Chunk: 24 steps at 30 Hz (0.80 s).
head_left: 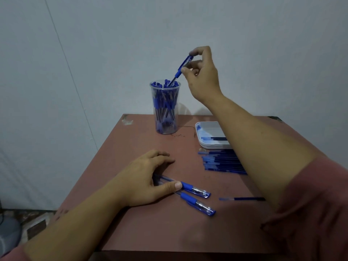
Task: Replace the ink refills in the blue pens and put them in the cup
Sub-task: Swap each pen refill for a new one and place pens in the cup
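A clear plastic cup (165, 108) packed with several blue pens stands at the back of the table. My right hand (202, 76) pinches a blue pen (181, 69) by its capped upper end, tilted, its lower end dipping into the cup's mouth. My left hand (145, 182) rests on the table near the front, thumb and fingers curled around the barrels of two blue pens (195, 198) lying side by side, their caps pointing right. A single loose refill (243, 199) lies to the right of them.
A white tray (209, 134) holding refills sits at the right back, partly behind my right forearm. A pile of blue refills (220, 162) lies in front of it. The reddish-brown table (131, 140) stands against a pale wall; its left edge drops to the floor.
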Motion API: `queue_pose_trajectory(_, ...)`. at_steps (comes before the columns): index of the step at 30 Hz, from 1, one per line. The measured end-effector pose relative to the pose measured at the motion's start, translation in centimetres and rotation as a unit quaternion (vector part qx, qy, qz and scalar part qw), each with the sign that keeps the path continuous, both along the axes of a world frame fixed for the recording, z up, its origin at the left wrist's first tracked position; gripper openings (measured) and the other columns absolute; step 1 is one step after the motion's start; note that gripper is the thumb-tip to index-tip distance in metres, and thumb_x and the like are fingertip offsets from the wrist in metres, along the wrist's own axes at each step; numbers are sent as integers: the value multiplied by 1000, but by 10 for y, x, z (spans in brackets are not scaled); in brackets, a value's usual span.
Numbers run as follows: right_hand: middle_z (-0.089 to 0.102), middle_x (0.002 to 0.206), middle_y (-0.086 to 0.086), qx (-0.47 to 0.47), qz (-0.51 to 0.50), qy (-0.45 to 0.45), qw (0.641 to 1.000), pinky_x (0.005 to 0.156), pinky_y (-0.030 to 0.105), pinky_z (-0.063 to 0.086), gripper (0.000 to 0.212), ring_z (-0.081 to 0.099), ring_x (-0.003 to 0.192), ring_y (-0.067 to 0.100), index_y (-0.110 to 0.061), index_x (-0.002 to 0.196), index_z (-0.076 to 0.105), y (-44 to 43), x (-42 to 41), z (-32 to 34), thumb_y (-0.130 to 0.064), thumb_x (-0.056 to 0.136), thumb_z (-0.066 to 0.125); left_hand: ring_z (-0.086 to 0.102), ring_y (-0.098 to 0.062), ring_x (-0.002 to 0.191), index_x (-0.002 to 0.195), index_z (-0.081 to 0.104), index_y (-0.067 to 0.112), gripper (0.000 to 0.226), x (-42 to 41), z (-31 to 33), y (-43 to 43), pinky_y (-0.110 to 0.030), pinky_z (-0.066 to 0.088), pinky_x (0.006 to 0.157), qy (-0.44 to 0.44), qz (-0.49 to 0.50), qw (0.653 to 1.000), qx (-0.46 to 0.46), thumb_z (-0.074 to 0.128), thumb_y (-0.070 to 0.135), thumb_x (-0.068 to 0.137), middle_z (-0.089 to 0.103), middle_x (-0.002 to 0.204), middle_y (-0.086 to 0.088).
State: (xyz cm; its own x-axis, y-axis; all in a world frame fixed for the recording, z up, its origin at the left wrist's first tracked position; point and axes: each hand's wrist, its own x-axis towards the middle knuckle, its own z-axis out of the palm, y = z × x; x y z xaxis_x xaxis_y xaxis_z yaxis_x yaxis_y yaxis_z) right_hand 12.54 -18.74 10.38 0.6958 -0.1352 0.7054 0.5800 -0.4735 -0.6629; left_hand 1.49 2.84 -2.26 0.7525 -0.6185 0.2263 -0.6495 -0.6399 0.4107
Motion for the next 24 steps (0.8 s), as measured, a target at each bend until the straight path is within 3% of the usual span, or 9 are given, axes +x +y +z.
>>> queue_pose_trajectory(4, 63, 88, -5, -74, 14, 32, 997, 67, 9, 43, 24, 52, 68, -5, -23, 112, 48, 6, 5, -10, -13, 93, 59, 40, 8, 129, 141, 48, 36, 83, 0, 0, 0, -24, 40, 107, -1, -1, 1000, -1, 46, 86, 74, 40, 143, 25)
queue_pose_trajectory(8, 61, 102, -8, -181, -8, -3, 984, 92, 35, 44, 29, 49, 100, 12, -24, 116, 59, 3, 10, -22, -37, 92, 57, 40, 7, 130, 141, 48, 36, 85, 1, -1, 0, -27, 41, 108, 1, -1, 1000, -1, 45, 87, 73, 40, 143, 24)
queue_pose_trajectory(11, 58, 114, -3, -252, -16, 32, 967, 98, 41, 41, 39, 45, 109, 19, -26, 121, 62, 1, 12, -32, -47, 88, 61, 40, 5, 130, 141, 49, 35, 85, 1, -1, 0, -28, 41, 108, -2, -1, 1000, -5, 45, 87, 74, 40, 143, 23)
queue_pose_trajectory(18, 49, 115, -2, -287, -43, 42, 956, 101, 41, 36, 39, 40, 112, 21, -25, 126, 62, 6, 12, -31, -43, 91, 60, 40, 6, 130, 141, 48, 35, 85, 0, -1, -1, -28, 42, 107, -2, 2, 1000, -2, 44, 87, 73, 40, 143, 23)
queue_pose_trajectory(24, 47, 134, -1, -330, -47, 32, 942, 103, 40, 30, 54, 37, 123, 23, -31, 140, 43, -3, -18, -35, -48, 90, 50, 42, 4, 129, 141, 49, 34, 86, 0, 0, -1, -28, 41, 108, 1, 2, 1000, -1, 44, 87, 73, 42, 142, 21)
